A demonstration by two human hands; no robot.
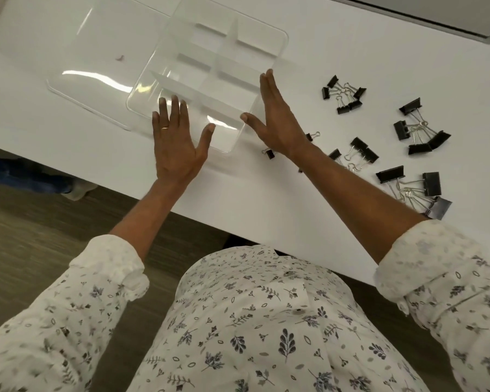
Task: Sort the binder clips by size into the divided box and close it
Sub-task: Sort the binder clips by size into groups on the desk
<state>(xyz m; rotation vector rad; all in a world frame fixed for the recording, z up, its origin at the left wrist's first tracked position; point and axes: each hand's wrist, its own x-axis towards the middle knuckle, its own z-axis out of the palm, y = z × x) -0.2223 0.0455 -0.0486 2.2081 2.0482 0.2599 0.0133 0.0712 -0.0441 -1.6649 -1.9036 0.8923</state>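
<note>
the clear divided box (238,63) sat open on the white table (351,38), its lid (96,66) lying flat to its left. the left hand (176,140) rested on the box's near left corner, fingers straight and spread, grasping nothing. the right hand (277,120) was set against the box's right wall, fingers straight and together, thumb out. black binder clips (431,183) lay in loose clusters on the table right of the box; one small clip (270,153) lay beside the right wrist.

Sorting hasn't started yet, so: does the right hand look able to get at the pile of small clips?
Probably yes. The right hand is open and empty beside the box, and the small clips lie right of it with nothing between.
</note>
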